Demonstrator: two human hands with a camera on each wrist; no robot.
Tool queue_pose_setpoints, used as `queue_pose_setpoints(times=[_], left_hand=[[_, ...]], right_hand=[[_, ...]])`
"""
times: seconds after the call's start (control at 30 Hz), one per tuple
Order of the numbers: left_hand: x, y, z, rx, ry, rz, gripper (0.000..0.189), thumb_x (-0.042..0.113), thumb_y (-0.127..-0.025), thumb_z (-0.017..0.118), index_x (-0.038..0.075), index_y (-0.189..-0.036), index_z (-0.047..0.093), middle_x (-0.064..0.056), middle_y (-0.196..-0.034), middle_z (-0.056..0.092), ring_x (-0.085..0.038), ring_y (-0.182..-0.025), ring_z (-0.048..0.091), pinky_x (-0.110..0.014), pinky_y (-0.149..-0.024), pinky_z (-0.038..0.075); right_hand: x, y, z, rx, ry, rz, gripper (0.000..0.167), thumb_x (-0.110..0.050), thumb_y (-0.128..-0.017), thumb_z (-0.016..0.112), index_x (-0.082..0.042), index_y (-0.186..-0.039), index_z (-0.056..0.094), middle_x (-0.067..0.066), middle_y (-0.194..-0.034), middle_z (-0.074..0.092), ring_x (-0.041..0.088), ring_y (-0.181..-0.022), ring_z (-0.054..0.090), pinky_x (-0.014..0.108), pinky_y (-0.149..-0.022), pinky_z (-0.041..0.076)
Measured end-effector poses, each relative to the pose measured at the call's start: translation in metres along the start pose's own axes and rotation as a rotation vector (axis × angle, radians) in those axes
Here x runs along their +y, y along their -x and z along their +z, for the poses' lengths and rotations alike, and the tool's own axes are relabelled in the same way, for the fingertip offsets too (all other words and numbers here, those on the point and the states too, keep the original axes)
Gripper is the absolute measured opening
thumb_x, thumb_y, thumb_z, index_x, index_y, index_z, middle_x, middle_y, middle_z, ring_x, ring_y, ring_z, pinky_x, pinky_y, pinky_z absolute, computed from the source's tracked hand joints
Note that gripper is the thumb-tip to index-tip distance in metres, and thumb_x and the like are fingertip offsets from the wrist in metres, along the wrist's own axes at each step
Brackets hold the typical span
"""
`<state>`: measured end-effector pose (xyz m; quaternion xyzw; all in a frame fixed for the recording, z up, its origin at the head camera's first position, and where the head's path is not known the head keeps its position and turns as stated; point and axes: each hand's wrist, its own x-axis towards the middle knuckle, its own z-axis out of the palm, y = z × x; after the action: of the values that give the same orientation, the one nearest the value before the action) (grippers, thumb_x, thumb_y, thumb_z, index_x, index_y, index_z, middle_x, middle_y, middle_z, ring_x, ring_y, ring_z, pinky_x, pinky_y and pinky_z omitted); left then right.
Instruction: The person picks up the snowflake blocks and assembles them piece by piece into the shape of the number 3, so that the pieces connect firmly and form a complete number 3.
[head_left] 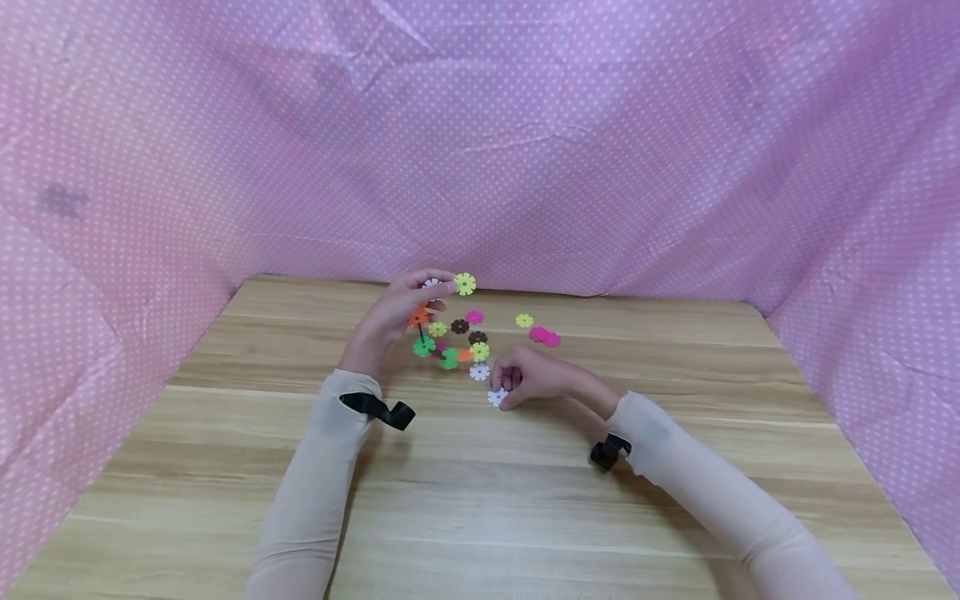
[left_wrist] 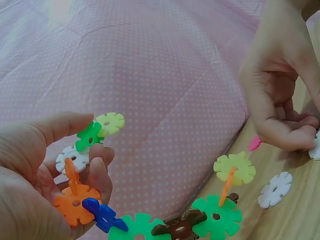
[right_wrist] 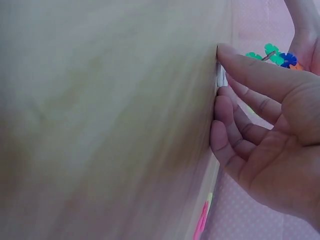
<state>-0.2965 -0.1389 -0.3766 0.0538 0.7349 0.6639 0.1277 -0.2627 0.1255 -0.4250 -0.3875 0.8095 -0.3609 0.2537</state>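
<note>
My left hand (head_left: 393, 312) grips a chain of notched plastic snowflake discs slotted into one another. In the left wrist view, a yellow disc (left_wrist: 111, 123) and a green disc (left_wrist: 90, 137) stick out past the thumb tip. A white disc (left_wrist: 67, 162) and an orange disc (left_wrist: 76, 206) lie against the palm and fingers. From there the chain runs through a blue disc (left_wrist: 104, 216) and a brown disc (left_wrist: 180, 226) to a pale yellow disc (left_wrist: 234, 169). Low at the tabletop, my right hand (head_left: 531, 375) pinches a loose white disc (head_left: 497, 398) between thumb and fingers.
Another white disc (head_left: 479, 372) lies on the wooden table (head_left: 480, 517) beside the right hand. Farther back are loose brown (head_left: 460, 327), pink (head_left: 474, 317) and yellow discs (head_left: 524, 320), and overlapping pink discs (head_left: 545, 337). A pink dotted cloth (head_left: 487, 167) hangs behind the table.
</note>
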Motion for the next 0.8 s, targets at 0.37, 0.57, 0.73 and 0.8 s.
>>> queue_pose_setpoints(times=[0.37, 0.57, 0.73, 0.8], left_hand=[[-0.001, -0.004, 0.005, -0.014, 0.001, -0.012, 0.026, 0.024, -0.1, 0.066, 0.012, -0.122, 0.066, -0.002, -0.124, 0.059, -0.021, -0.099, 0.06, -0.034, -0.088, 0.054], [-0.005, -0.006, 0.014, -0.027, 0.003, -0.007, 0.028, 0.023, -0.099, 0.067, 0.01, -0.123, 0.066, -0.001, -0.124, 0.06, -0.024, -0.101, 0.06, -0.044, -0.097, 0.053], [-0.01, -0.006, 0.028, -0.046, 0.021, 0.005, 0.027, 0.023, -0.098, 0.068, 0.01, -0.122, 0.067, -0.005, -0.119, 0.063, -0.025, -0.098, 0.061, -0.052, -0.103, 0.05], [-0.011, -0.006, 0.035, -0.057, 0.026, 0.019, 0.027, 0.022, -0.098, 0.068, 0.009, -0.122, 0.067, -0.008, -0.115, 0.063, -0.024, -0.092, 0.06, -0.046, -0.094, 0.054]], right_hand=[[0.003, 0.003, -0.004, -0.036, 0.03, -0.031, 0.021, -0.004, -0.08, 0.084, -0.002, -0.096, 0.071, 0.011, -0.082, 0.059, 0.011, -0.074, 0.05, 0.018, -0.065, 0.044], [0.008, 0.008, -0.008, -0.011, 0.03, 0.0, 0.026, -0.004, -0.078, 0.086, -0.002, -0.092, 0.064, 0.008, -0.084, 0.06, 0.014, -0.077, 0.053, 0.019, -0.069, 0.046], [0.01, 0.016, -0.019, 0.019, -0.039, 0.035, 0.02, 0.005, -0.08, 0.08, 0.002, -0.092, 0.064, 0.011, -0.087, 0.064, 0.014, -0.079, 0.057, 0.021, -0.072, 0.051], [0.011, 0.02, -0.025, 0.049, -0.038, 0.049, 0.017, 0.005, -0.082, 0.078, 0.002, -0.093, 0.066, 0.011, -0.088, 0.066, 0.014, -0.08, 0.059, 0.022, -0.073, 0.053]])
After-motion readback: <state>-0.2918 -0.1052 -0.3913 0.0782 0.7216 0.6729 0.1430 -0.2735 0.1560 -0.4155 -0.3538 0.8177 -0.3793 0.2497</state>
